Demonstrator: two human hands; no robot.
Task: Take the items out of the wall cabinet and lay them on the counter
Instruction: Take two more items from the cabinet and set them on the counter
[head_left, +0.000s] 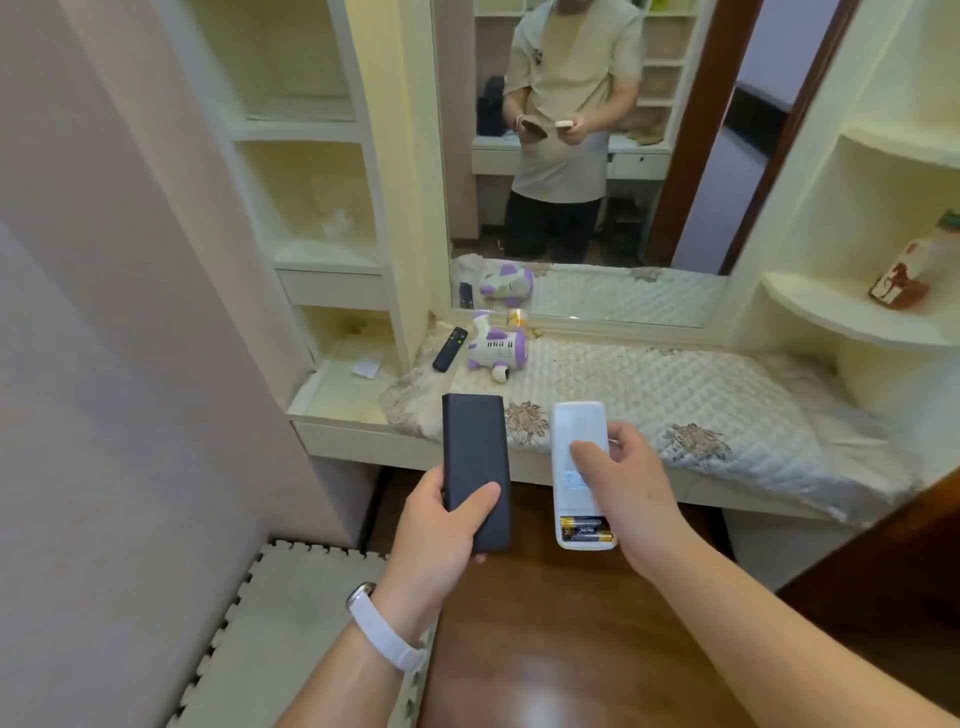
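Left hand (436, 530): curled round the lower end of a black power bank (475, 457), thumb across its face.
Right hand (634, 488): grasping a white remote (576, 431) from its right side, thumb on its back.
White remote's lower end: open slot showing 2 batteries (587, 527).
Both held items: in the air, side by side and apart, at the front edge of the counter (675, 395).
Counter: covered by a quilted cloth; a small black remote (450, 349) and a purple-and-white toy (496, 349) lie at its left end, near the mirror (597, 291).
Right shelf: a bottle (914, 265).
Left wrist: white band (382, 629).
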